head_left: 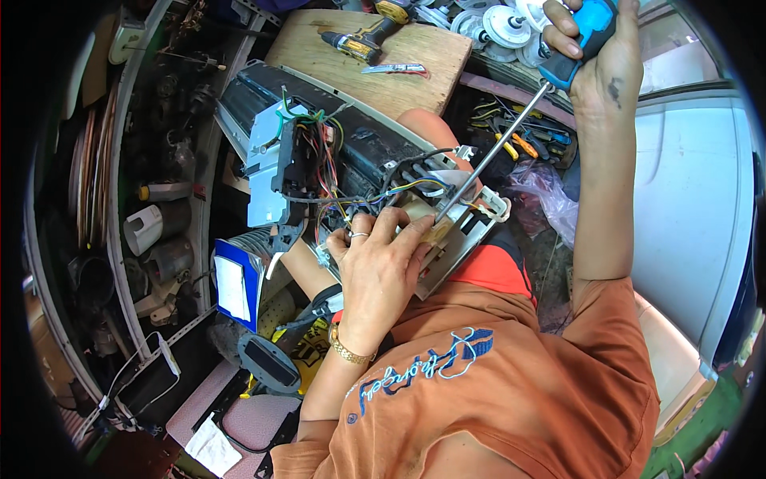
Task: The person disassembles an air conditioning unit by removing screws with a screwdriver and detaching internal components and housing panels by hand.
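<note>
1. Far left, the shelves (152, 207) are packed with jars, pipe fittings and coils, well apart from my work.
2. Lower left, a blue-edged box (237, 283) sits just beside my knee, and under it a dark oval part (267, 361) lies on the floor.
3. The unit (351, 152), a long dark appliance body with its cover off, lies tilted across my lap, so its open end faces me where I can get at it.
4. A bundle of coloured wires (315, 160) spills from the grey control box (267, 168) near the unit's left edge, pulled out of the way.
5. My left hand (379, 259) is pressed flat, fingers together, on the pale bracket (447, 239) at the unit's near end. I judge it steadies the part against the tool's push.
6. The screwdriver (499, 148) slants down from upper right, its tip meeting the bracket just beyond my left fingertips.
7. Behind the unit, a wooden board (399, 68) carries a yellow drill (363, 38) and a small knife (395, 70) near its far edge.
8. My right hand (594, 48) is wrapped tight round the blue handle, raised high so the long shaft lines up with the screw.
9. Right of the shaft, pliers (519, 144) and a crumpled plastic bag (546, 195) lie below.
</note>
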`<state>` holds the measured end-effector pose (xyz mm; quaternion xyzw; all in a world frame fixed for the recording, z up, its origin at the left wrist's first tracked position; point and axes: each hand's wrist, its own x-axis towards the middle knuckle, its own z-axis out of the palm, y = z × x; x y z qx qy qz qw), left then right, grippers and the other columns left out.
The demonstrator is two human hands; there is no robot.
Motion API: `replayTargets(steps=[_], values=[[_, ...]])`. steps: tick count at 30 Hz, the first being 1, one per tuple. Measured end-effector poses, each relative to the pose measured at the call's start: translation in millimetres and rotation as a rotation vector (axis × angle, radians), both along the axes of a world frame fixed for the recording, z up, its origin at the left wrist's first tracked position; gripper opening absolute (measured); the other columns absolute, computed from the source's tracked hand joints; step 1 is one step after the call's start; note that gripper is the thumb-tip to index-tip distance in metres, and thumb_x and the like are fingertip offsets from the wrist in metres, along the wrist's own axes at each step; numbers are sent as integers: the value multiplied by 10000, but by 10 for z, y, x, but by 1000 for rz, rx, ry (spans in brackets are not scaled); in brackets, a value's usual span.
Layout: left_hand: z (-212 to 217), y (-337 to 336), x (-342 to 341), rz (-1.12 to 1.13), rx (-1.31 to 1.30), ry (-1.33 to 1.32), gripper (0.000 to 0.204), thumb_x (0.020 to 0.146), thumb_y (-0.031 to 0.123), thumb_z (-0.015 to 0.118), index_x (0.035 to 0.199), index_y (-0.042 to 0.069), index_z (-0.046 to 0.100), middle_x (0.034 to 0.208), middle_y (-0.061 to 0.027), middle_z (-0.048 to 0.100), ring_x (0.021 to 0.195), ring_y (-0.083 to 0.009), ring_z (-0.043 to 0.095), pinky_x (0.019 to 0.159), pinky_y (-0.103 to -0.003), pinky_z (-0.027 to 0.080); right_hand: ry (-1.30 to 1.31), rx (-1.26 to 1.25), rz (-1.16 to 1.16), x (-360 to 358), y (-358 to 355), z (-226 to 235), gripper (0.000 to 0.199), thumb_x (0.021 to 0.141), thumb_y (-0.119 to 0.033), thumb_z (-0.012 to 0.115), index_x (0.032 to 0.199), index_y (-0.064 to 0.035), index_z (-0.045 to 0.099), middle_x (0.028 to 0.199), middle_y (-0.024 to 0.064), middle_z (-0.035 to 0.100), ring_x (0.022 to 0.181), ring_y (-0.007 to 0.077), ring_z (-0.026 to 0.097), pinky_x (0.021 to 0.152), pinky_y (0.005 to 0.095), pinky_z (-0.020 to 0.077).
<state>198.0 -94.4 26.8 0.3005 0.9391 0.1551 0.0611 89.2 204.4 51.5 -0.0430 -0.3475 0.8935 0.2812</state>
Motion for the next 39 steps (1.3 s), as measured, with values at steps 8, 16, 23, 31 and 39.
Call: replayTargets(steps=[8,16,23,31,39], values=[[-8,79,16,83,14,4,243,783,204,786,1020,166,743,1009,9,619,943,-237,553,833,-437,326,-275,576,-221,-179,85,-52,165,1052,-271,555,1080,-111,526,785,53,601,602,166,637,449,293,528],[-52,127,30,82,6,-2,175,785,174,769,953,134,743,935,-3,610,910,-242,546,813,-421,322,-317,199,-299,-189,-58,-169,178,1027,-290,591,1090,-133,535,765,45,562,516,162,541,388,278,385],[-113,136,31,110,61,12,159,790,151,757,946,125,745,925,-7,617,908,-241,550,810,-419,315,570,-371,504,-283,118,-466,342,1080,-368,478,1145,-43,566,798,76,448,487,122,469,368,229,396],[-96,138,36,110,39,-10,175,789,142,758,964,127,747,942,-3,621,918,-235,559,811,-415,309,-75,3,353,-571,59,-775,446,1031,-513,535,920,-82,565,644,18,526,454,126,487,410,261,443],[-85,154,18,102,29,-25,177,790,142,762,965,133,743,955,2,621,933,-233,564,818,-413,312,167,-350,160,-435,-13,-505,258,1059,-296,504,1083,-71,627,762,68,568,522,164,539,448,306,477]])
